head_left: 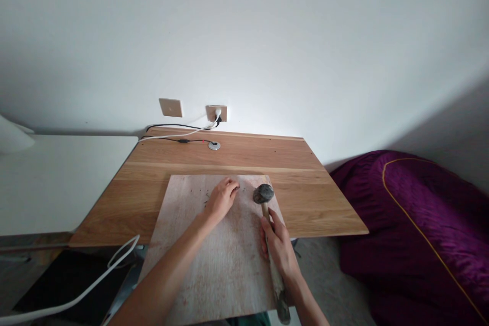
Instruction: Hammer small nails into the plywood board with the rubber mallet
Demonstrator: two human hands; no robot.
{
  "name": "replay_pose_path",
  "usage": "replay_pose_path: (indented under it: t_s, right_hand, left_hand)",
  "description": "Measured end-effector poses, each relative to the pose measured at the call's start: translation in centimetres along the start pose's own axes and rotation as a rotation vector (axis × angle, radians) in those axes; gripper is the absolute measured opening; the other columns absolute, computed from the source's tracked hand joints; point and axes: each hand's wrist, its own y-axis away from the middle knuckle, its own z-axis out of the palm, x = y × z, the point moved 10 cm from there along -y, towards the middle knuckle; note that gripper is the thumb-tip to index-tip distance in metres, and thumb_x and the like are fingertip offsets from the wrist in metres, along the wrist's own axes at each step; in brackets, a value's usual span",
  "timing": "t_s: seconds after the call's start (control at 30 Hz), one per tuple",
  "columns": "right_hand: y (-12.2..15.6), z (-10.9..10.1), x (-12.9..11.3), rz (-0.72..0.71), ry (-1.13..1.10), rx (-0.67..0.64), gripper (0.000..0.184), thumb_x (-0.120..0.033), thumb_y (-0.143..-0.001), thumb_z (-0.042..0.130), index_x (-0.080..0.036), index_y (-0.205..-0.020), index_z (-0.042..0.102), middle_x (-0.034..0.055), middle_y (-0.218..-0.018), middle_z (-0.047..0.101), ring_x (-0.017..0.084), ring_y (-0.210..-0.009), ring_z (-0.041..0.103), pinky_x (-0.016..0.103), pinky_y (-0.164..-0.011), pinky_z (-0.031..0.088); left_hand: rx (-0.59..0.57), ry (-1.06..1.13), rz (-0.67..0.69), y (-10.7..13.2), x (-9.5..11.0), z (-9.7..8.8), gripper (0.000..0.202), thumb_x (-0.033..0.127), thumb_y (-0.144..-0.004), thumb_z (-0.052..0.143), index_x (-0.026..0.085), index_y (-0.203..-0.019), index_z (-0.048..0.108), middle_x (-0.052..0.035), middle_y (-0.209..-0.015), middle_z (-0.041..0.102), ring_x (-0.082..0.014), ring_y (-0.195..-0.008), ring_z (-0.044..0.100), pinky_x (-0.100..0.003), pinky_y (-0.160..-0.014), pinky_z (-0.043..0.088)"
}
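A pale plywood board (225, 260) lies on the wooden desk (237, 158) and juts over its front edge. My left hand (222, 197) rests near the board's far edge, fingers pinched on something small and dark, perhaps a nail. Tiny dark bits lie on the board just left of it. My right hand (278, 247) grips the wooden handle of a hammer (264, 195). The hammer's dark head rests on the board at its far right corner, a little right of my left hand.
Wall sockets (216, 112) with plugged cables (179, 137) sit behind the desk. A white cabinet top (57, 178) adjoins on the left, and a white cable (76, 295) loops below it. A purple bed cover (416, 224) fills the right side.
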Motion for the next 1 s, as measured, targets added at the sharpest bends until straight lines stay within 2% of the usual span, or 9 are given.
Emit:
replay_pose_path:
  t_s: [0.13,0.33,0.53,0.67,0.77,0.87,1.0]
  right_hand:
    - [0.0,0.2,0.4,0.014,-0.014,-0.029,0.06,-0.068,-0.093,0.054,-0.02,-0.129,0.06,-0.0075,-0.053,0.052,0.012,-0.036,0.044,0.022,-0.035,0.035]
    - [-0.1,0.1,0.5,0.017,-0.042,-0.018,0.06,-0.067,-0.092,0.056,-0.021,-0.13,0.058,-0.0076,-0.055,0.053,0.011,-0.036,0.043,0.022,-0.034,0.035]
    - [0.2,0.5,-0.7,0.015,-0.126,-0.057,0.053,-0.065,-0.091,0.06,-0.021,-0.12,0.055,-0.0103,-0.057,0.047,0.01,-0.036,0.039,0.021,-0.031,0.036]
    - [0.2,0.6,-2.5,-0.025,-0.109,-0.057,0.047,-0.062,-0.092,0.059,-0.022,-0.116,0.054,-0.0108,-0.058,0.048,0.008,-0.034,0.038,0.019,-0.03,0.035]
    - [-0.1,1.8,-4.2,-0.044,-0.087,-0.103,0.044,-0.059,-0.093,0.058,-0.021,-0.115,0.055,-0.0106,-0.059,0.049,0.007,-0.034,0.039,0.017,-0.03,0.034]
    - [-0.7,3.3,-5.5,-0.051,-0.071,-0.123,0.051,-0.059,-0.09,0.058,-0.019,-0.123,0.055,-0.0102,-0.06,0.049,0.008,-0.036,0.042,0.017,-0.03,0.034]
    - [-1.4,5.3,-6.1,-0.039,-0.017,-0.179,0.057,-0.057,-0.089,0.057,-0.017,-0.128,0.055,-0.0096,-0.061,0.049,0.009,-0.036,0.044,0.018,-0.029,0.036]
  left_hand:
    - [-0.045,0.041,0.039,-0.2,-0.3,-0.3,0.018,0.005,-0.092,0.062,0.02,-0.098,0.07,-0.0044,-0.096,0.07,-0.0181,-0.091,0.067,-0.029,-0.083,0.052]
    - [0.005,0.06,0.032,-0.3,-0.7,-0.7,0.022,0.004,-0.088,0.066,0.02,-0.104,0.068,-0.0037,-0.095,0.073,-0.0183,-0.088,0.069,-0.03,-0.084,0.054]
    - [0.054,0.049,0.07,-0.1,-0.8,-0.6,0.03,0.001,-0.084,0.065,0.021,-0.107,0.066,-0.0044,-0.101,0.072,-0.0189,-0.092,0.069,-0.031,-0.086,0.055]
    - [0.064,0.049,0.048,0.0,-1.2,-0.7,0.032,0.003,-0.085,0.066,0.021,-0.111,0.066,-0.0051,-0.104,0.071,-0.02,-0.094,0.068,-0.033,-0.087,0.055]
    - [0.041,0.093,0.048,0.0,-1.3,-0.6,0.032,0.004,-0.087,0.064,0.021,-0.115,0.066,-0.0047,-0.102,0.071,-0.0199,-0.094,0.068,-0.034,-0.089,0.055]
    - [0.038,0.142,0.046,-0.1,-1.3,-0.7,0.029,0.006,-0.088,0.061,0.019,-0.114,0.067,-0.0056,-0.101,0.073,-0.0205,-0.095,0.068,-0.035,-0.092,0.055]
    - [0.048,0.189,0.095,-0.1,-0.7,-1.0,0.035,0.002,-0.085,0.056,0.017,-0.114,0.068,-0.0079,-0.106,0.074,-0.0227,-0.1,0.068,-0.037,-0.094,0.054]
